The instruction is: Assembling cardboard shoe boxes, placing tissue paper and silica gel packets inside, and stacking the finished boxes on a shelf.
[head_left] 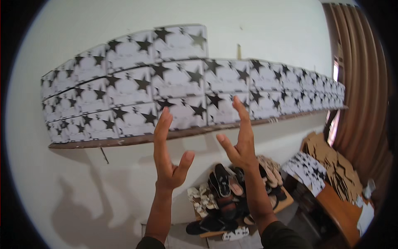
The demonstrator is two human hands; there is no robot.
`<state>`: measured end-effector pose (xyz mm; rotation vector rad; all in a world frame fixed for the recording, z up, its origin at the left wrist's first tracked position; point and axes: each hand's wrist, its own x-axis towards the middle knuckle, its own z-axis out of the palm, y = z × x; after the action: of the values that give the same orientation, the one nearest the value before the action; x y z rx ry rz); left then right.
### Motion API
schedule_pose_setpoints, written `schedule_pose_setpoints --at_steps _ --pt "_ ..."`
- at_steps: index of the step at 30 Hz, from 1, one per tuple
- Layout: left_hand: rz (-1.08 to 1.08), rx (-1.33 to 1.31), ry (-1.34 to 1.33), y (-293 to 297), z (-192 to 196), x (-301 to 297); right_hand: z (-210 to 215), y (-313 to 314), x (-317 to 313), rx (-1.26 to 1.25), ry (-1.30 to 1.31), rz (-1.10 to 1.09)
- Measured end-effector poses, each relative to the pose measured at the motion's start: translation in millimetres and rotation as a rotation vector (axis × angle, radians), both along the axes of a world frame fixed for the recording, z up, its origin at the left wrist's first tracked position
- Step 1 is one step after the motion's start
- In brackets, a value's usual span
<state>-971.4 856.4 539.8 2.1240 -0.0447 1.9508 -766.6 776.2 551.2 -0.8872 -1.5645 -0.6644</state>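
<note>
A long wooden wall shelf (137, 140) runs across the pale wall, bearing stacked white cardboard boxes printed with black stars (178, 89), three rows high at the left and middle, with a few more boxes forming a fourth row on top at the left. Below and to the right, a low wooden rack holds a heap of dark and light sandals and shoes (226, 195). Further right lies a stack of flat brown cardboard sheets (331, 162), with a flattened star-printed sheet (306, 168) just beside it. A brown curtain (360, 83) hangs at the right edge.

Both arms rise from the lower edge toward the bottom row of boxes. The left hand (168, 159) is open, fingers spread wide and empty, fingertips just before the shelf edge. The right hand (240, 143) is likewise wide open, holding nothing, its fingertips over the lowest row of boxes.
</note>
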Motion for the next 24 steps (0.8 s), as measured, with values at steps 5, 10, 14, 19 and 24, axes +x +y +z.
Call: schedule_pose_setpoints --at_steps 5,10,14,19,24 --pt "-0.254 -0.388 0.090 -26.5 -91.4 22.0 -80.7 -56.9 10.6 -0.315 0.230 0.051" --pt "-0.454 -0.688 0.263 -56.4 -177.1 71.5 -172.3 -133.6 46.7 -0.485 0.430 -0.123" --pt "-0.658 -0.908 0.397 -107.3 -229.1 118.4 -232.6 -208.3 72.9 -0.611 0.656 -0.251" --pt "-0.779 -0.952 0.555 -187.6 -269.8 190.9 -290.0 -311.4 111.3 -0.611 0.811 -0.491" --pt "-0.848 -1.033 0.711 -261.3 -301.2 267.2 -321.3 -398.6 157.0 -0.560 0.994 -0.592"
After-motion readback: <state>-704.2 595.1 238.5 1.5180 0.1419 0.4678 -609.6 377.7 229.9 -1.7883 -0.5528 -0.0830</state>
